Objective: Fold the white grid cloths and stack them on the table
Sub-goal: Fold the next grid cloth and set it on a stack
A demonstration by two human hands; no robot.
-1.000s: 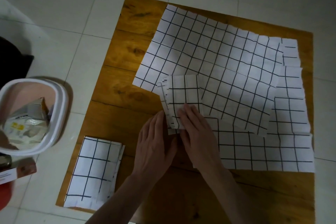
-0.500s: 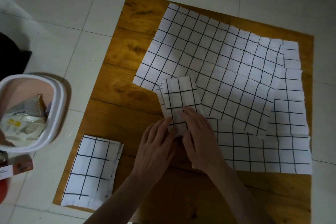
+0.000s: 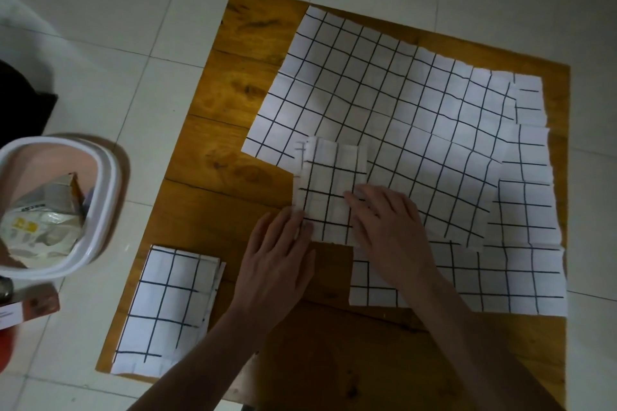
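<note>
A small folded white grid cloth (image 3: 325, 183) lies near the middle of the wooden table (image 3: 227, 130), partly over a large flat grid cloth (image 3: 394, 117). My left hand (image 3: 278, 264) touches the folded cloth's near left corner with its fingertips. My right hand (image 3: 384, 223) lies flat on its near right part. Another spread grid cloth (image 3: 527, 243) shows under the large one along the right and near side. A folded grid cloth (image 3: 167, 307) sits at the table's near left corner.
A white-rimmed pink bin (image 3: 96, 210) with packaging inside stands on the tiled floor left of the table. A brown and white box (image 3: 26, 310) lies below it. Something dark (image 3: 20, 100) is at the far left edge.
Both hands have slid slightly apart along the folded cloth's near edge, the left toward its left corner, the right staying flat on it. The folded cloth lies a little flatter.
</note>
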